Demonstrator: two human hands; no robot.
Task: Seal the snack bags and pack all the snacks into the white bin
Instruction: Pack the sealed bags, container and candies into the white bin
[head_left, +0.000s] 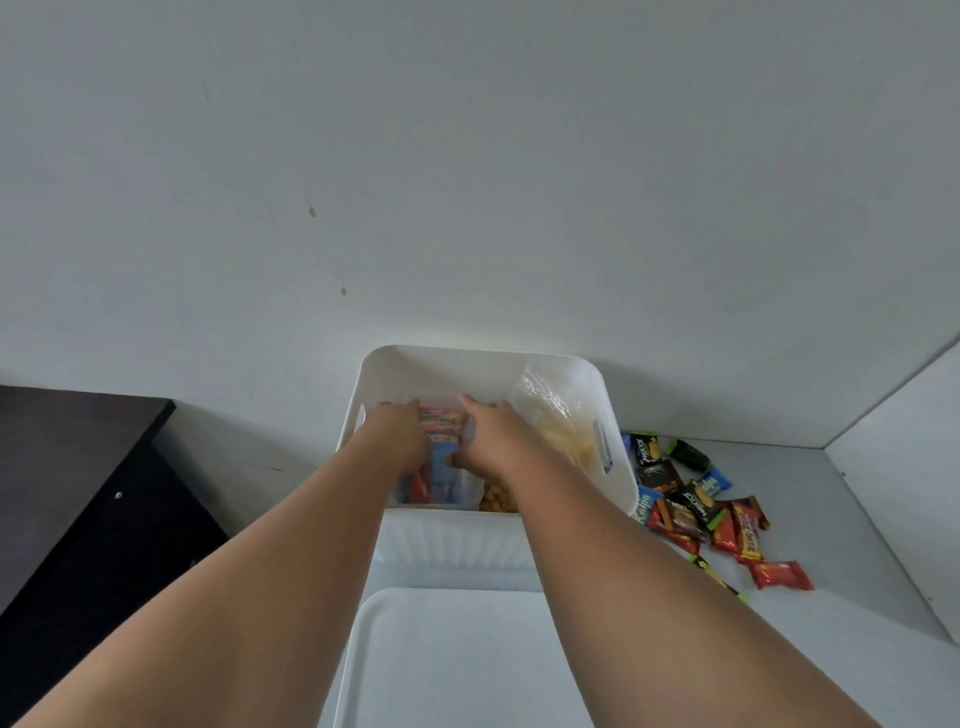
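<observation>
Hands are both down inside the white bin (452, 538), which sits on the table (852, 551) against the wall. Your left hand (400, 431) grips the left side of a clear bag (441, 457) full of red and blue snacks, with the fingers bent over its far edge. Your right hand (488, 436) holds the right side of the same bag, thumb against it.

Just beside your right hand, also in the bin, stands a chip bag (550, 415), clear with pale yellow chips. A bag of yellow balls (498, 501) peeks out at the near wall of the bin, under your right wrist.

Loose snacks (696, 501) in black, red, blue and green wrappers lie in a heap on the table, right of the bin. A white tray (467, 660) lies near you, in front of the bin. A dark cabinet (78, 493) stands at your left.
</observation>
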